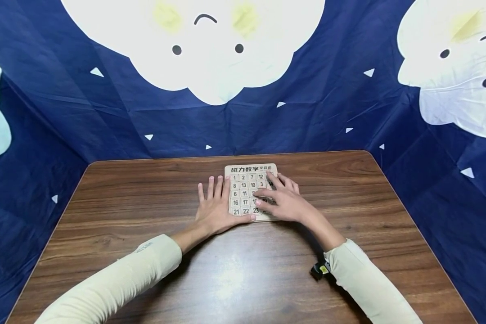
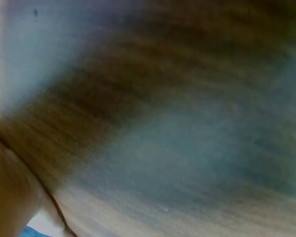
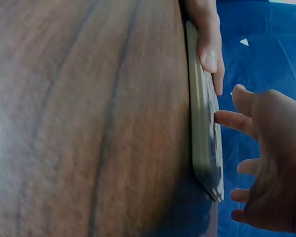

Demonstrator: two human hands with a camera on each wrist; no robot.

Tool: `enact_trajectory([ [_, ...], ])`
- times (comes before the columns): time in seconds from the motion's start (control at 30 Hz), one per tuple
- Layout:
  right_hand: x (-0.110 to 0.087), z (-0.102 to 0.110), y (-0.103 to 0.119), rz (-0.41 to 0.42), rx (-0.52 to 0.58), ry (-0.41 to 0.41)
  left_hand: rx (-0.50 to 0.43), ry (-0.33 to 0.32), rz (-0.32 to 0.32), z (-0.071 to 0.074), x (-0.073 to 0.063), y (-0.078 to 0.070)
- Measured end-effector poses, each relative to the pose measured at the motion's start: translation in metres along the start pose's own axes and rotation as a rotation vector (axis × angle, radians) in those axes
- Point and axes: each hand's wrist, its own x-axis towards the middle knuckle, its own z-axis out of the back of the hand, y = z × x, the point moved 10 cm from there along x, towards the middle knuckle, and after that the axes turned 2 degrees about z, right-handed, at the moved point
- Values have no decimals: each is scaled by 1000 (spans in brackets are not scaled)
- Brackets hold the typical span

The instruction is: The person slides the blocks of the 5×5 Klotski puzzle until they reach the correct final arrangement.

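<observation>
A pale sliding number puzzle (image 1: 245, 193) lies flat on the wooden table, its numbered tiles set in rows under a line of Chinese characters. My left hand (image 1: 215, 210) rests at its left side with straight, spread fingers, and the thumb lies over the lower edge. Over the right part of the puzzle is my right hand (image 1: 285, 200), fingers spread, hiding several tiles. In the right wrist view one finger (image 3: 234, 121) of that hand reaches the tile face, while the others stand off it. The left wrist view is blurred and shows mostly table.
The brown wood-grain table (image 1: 146, 193) has rounded far corners. Behind and beside it hangs a dark blue cloth (image 1: 117, 117) with white clouds and small triangles. A small black device (image 1: 319, 271) with a yellow mark sits at the right wrist, by the pale sleeve.
</observation>
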Motion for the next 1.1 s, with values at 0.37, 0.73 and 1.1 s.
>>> enact_trajectory([
  [0.37, -6, 6, -11, -30, -14, -5, 2, -5, -1, 1, 0, 1],
  [0.73, -9, 14, -19, -23, -17, -40, -12, -19, -8, 2, 0, 0],
  [1.1, 12, 4, -9, -9, 22, -5, -7, -22, -10, 3, -1, 0],
])
